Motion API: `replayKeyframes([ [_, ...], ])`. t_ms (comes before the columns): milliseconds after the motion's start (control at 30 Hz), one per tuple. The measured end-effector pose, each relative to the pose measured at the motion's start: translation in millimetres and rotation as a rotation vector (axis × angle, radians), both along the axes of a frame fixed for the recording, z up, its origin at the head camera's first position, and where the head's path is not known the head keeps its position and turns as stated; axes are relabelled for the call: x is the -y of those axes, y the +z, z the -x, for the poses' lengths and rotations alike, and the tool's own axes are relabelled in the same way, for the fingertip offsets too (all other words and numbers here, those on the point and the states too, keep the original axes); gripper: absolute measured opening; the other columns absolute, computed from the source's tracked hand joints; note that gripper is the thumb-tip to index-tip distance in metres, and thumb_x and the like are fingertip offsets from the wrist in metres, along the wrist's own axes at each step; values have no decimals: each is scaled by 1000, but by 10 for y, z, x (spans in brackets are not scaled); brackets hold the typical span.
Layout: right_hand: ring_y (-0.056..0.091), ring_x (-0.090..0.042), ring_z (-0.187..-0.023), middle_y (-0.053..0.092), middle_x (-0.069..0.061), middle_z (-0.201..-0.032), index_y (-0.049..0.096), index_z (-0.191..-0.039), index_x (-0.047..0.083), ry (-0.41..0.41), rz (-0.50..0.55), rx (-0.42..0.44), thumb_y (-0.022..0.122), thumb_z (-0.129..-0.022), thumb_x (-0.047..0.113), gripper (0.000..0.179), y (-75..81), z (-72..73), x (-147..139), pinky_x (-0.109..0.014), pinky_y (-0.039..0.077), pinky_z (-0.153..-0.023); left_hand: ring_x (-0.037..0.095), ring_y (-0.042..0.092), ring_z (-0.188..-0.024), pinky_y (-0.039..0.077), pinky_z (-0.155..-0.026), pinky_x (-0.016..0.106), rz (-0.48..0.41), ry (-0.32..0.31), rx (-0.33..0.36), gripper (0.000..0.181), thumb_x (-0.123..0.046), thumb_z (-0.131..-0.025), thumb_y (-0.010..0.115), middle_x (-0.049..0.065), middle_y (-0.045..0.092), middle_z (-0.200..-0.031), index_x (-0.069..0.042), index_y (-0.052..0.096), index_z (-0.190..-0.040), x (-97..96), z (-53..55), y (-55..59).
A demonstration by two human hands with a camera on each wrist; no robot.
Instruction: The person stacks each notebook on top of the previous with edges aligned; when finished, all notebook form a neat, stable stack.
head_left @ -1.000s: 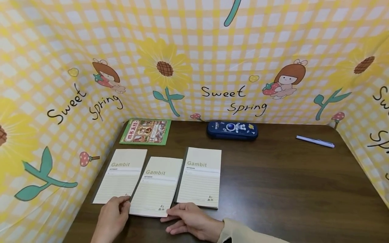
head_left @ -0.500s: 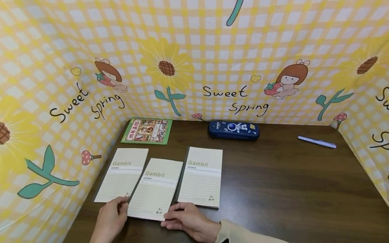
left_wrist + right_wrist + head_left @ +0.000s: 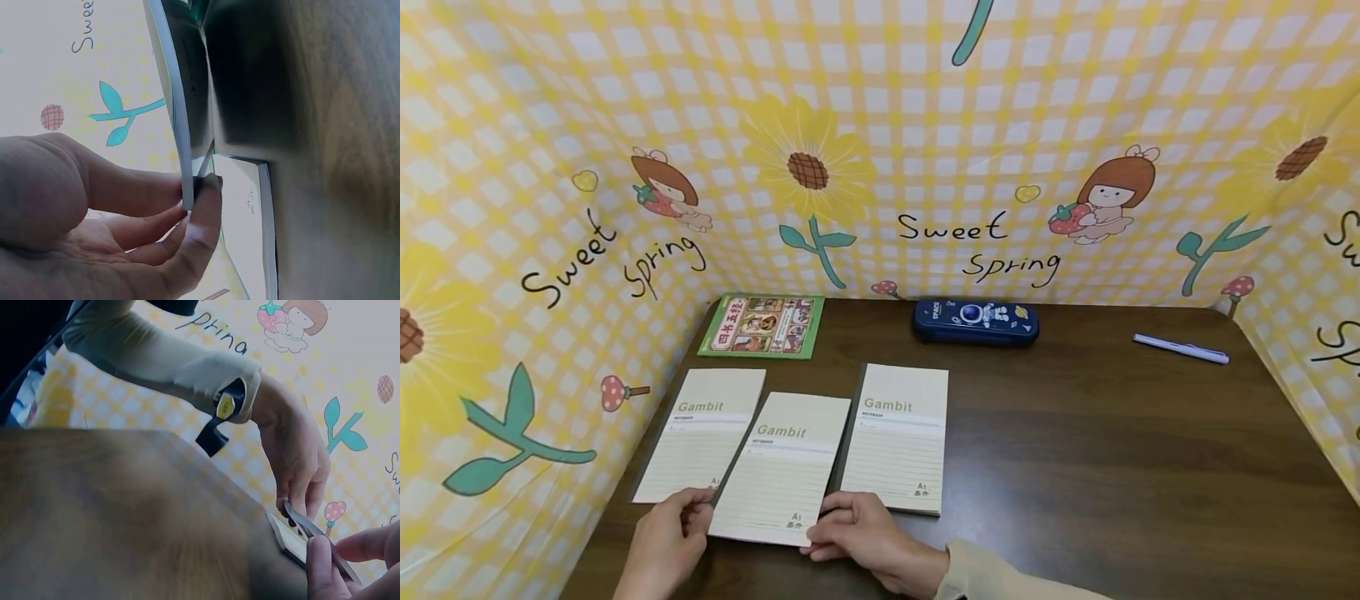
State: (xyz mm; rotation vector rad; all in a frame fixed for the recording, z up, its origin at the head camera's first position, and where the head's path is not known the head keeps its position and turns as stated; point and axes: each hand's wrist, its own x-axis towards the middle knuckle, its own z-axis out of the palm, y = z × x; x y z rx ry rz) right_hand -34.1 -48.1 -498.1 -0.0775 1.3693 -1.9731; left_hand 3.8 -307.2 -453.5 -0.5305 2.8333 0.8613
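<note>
Three cream "Gambit" notebooks lie side by side on the dark wooden table [image 3: 1112, 450]. The middle notebook [image 3: 782, 467] sits askew, overlapping the left notebook [image 3: 700, 433], with the right notebook [image 3: 895, 433] beside it. My left hand [image 3: 696, 510] pinches the middle notebook's near left corner. In the left wrist view, thumb and finger of that hand [image 3: 194, 194] clamp the thin raised edge of the notebook [image 3: 172, 94]. My right hand [image 3: 831, 521] grips the near right corner. The right wrist view shows my right hand [image 3: 325, 562] on the notebook [image 3: 287, 537], with the left hand [image 3: 300, 494] opposite.
A green picture book [image 3: 762, 325] lies at the back left. A dark blue pencil case [image 3: 975, 321] sits at the back middle, and a white pen [image 3: 1180, 349] at the back right. Yellow checked cloth walls enclose the table on three sides.
The middle notebook has shifted a little toward me and turned slightly. My right hand's fingers have moved from beside its near right corner onto it. The left hand keeps its pinch.
</note>
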Motion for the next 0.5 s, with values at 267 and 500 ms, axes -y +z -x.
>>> replayKeyframes([
  [267, 77, -17, -81, 78, -21, -96, 62, -119, -9, 16, -22, -86, 70, -93, -4, 28, 49, 98, -155, -29, 65, -73, 7, 63, -81, 52, -69, 18, -33, 22, -77, 26, -5, -98, 63, 11, 75, -100, 5, 71, -121, -115, 15, 13],
  [500, 77, -18, -85, 76, -29, -103, 55, -138, -16, 2, -83, -197, 70, -93, -2, 49, 90, 233, -334, -36, 66, -77, 4, 64, -81, 54, -70, 18, -86, 9, -153, 26, -3, -97, 64, 14, 74, -106, 4, 70, -121, -284, 95, -14],
])
